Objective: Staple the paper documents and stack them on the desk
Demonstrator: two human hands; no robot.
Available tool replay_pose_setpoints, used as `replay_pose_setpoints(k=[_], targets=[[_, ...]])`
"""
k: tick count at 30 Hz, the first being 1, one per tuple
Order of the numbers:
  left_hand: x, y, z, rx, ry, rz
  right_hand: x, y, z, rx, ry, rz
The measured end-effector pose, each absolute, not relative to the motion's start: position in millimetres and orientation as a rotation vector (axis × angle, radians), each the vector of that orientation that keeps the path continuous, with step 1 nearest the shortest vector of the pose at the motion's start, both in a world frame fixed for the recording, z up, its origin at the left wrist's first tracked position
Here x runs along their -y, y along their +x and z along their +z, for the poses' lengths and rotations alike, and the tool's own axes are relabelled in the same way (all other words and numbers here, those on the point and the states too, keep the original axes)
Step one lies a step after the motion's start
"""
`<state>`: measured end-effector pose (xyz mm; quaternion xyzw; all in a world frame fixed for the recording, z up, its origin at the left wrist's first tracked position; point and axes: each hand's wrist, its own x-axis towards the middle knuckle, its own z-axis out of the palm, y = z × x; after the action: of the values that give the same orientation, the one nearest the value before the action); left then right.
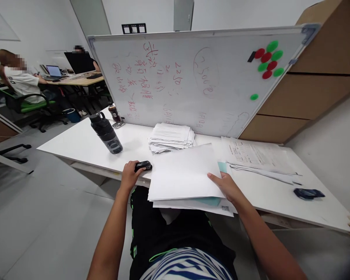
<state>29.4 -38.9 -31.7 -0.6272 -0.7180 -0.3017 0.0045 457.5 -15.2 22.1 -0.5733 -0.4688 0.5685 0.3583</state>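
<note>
My left hand (pixel 130 174) is closed around a black stapler (pixel 143 166) at the front edge of the white table. The stapler's tip is close to the left edge of some white paper sheets (pixel 182 171). My right hand (pixel 226 182) grips those sheets at their right side, thumb on top and the other fingers underneath. Beneath them, a light blue sheet (pixel 211 201) shows, along with more white paper that has a small printed code at one corner. Behind the held sheets lies a thick stack of printed papers (pixel 172 136).
A dark water bottle (pixel 106 134) and a brown-filled bottle (pixel 114 112) stand on the left. Behind leans a whiteboard (pixel 175 77) with red writing and magnets. More papers (pixel 256 153) and a dark folded item (pixel 309 193) lie right, near cardboard boxes (pixel 317 93). Two people sit at far desks.
</note>
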Motion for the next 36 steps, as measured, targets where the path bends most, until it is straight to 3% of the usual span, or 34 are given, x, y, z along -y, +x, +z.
replay_pose_setpoints(k=[13, 20, 27, 36], targets=[[42, 31, -25, 2.323, -2.013, -0.961, 17, 421, 28, 1.438, -1.322, 1.672], [44, 31, 2, 2.528, -2.131, -0.813, 14, 417, 33, 1.479, -1.292, 1.602], [5, 54, 29, 2.642, -1.81, -0.86, 9, 429, 46, 1.664, -1.463, 1.465], [-37, 74, 0, 2.646, -1.666, -0.487, 49, 433, 44, 1.844, -1.471, 1.342]])
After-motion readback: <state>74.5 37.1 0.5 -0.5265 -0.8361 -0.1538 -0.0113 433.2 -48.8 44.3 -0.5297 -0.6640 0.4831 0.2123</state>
